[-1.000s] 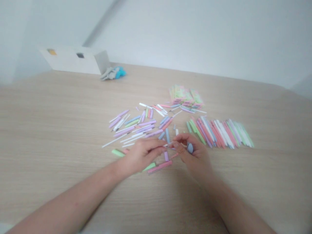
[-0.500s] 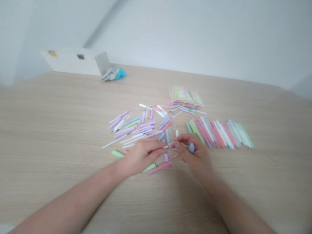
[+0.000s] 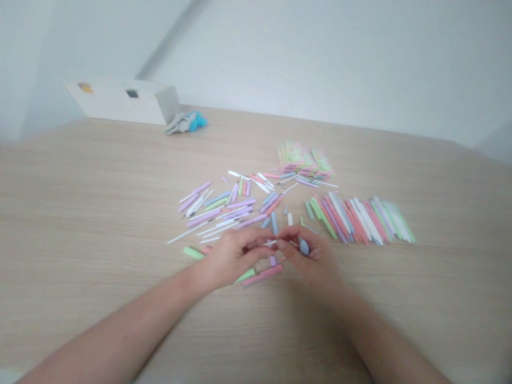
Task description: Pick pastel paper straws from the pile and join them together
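Observation:
Over the near side of the scattered pen parts, my left hand (image 3: 236, 255) and my right hand (image 3: 310, 258) meet fingertip to fingertip. A thin white pen part (image 3: 270, 242) shows between them, pinched by both hands; its exact shape is blurred. A blue-grey pen piece (image 3: 304, 246) pokes out of the curled fingers of my right hand. Just below the hands lie a pink pen barrel (image 3: 262, 276), a short purple piece (image 3: 273, 261) and a green barrel (image 3: 245, 274) partly covered by my left hand.
Loose pastel barrels and white sticks (image 3: 224, 213) spread beyond my left hand. To the right, many pastel pens (image 3: 362, 220) lie side by side in a row. Stacked colourful packets (image 3: 306, 160) stand behind. A white box (image 3: 124, 101) and a grey-and-blue crumpled item (image 3: 187, 122) sit far left.
My right hand has shifted slightly left, closer to my left hand, bringing the blue-grey piece along. My left hand has barely moved.

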{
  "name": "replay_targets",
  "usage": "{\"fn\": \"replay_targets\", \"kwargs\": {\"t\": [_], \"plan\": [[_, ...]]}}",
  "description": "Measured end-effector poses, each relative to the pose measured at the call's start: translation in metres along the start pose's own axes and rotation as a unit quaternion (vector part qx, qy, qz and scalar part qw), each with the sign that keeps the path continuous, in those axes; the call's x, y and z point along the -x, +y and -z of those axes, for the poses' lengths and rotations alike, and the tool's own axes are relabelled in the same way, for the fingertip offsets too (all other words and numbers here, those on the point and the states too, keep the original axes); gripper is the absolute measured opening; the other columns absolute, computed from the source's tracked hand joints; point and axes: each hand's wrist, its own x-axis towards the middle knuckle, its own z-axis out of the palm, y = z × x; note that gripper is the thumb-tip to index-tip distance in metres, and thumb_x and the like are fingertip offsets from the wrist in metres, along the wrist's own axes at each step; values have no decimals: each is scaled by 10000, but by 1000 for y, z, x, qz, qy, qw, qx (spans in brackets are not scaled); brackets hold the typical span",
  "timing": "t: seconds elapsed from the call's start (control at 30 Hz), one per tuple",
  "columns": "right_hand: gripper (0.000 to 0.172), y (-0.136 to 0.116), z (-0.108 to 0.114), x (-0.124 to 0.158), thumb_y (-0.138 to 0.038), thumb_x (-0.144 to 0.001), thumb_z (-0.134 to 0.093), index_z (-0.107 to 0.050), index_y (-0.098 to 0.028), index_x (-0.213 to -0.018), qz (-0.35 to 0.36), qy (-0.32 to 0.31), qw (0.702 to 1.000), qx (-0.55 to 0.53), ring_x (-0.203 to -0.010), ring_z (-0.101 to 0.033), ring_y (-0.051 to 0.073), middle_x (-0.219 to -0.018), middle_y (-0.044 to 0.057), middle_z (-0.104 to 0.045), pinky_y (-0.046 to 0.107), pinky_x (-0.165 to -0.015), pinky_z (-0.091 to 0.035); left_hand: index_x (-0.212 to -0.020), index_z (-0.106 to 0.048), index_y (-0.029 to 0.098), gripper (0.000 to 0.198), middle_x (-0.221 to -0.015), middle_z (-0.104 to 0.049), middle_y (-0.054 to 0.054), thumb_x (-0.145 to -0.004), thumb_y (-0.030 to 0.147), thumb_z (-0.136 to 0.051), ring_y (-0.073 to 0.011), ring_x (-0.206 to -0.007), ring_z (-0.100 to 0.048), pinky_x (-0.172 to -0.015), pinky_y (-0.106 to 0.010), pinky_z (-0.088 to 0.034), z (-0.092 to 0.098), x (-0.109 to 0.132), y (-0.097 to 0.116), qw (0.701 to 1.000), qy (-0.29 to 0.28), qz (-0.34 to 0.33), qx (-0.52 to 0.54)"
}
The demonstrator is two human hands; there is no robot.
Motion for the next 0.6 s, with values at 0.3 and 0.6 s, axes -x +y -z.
{"fn": "replay_targets", "kwargs": {"t": [0.3, 0.6], "plan": [[108, -2, 3, -3, -287, -801, -607, -616, -183, -827, -22, 16, 998, -51, -515, -477, 77, -624, -30, -592, 194, -485, -380, -1268, -523, 210, 367, -870, -679, -52, -907, 249, -470, -149, -720, -664, -646, -247, -534, 1, -1, 4, 964, -113, 61, 233], [154, 0, 3, -3, -332, -782, -633, -591, -184, -787, -53, 13, 994, -97, -401, -317, 48, -548, -49, -526, 187, -383, -248, -1248, -539, 213, 355, -920, -694, -69, -906, 278, -472, -180, -798, -679, -661, -270, -552, -2, 0, 0, 959, -101, 84, 252]]}}
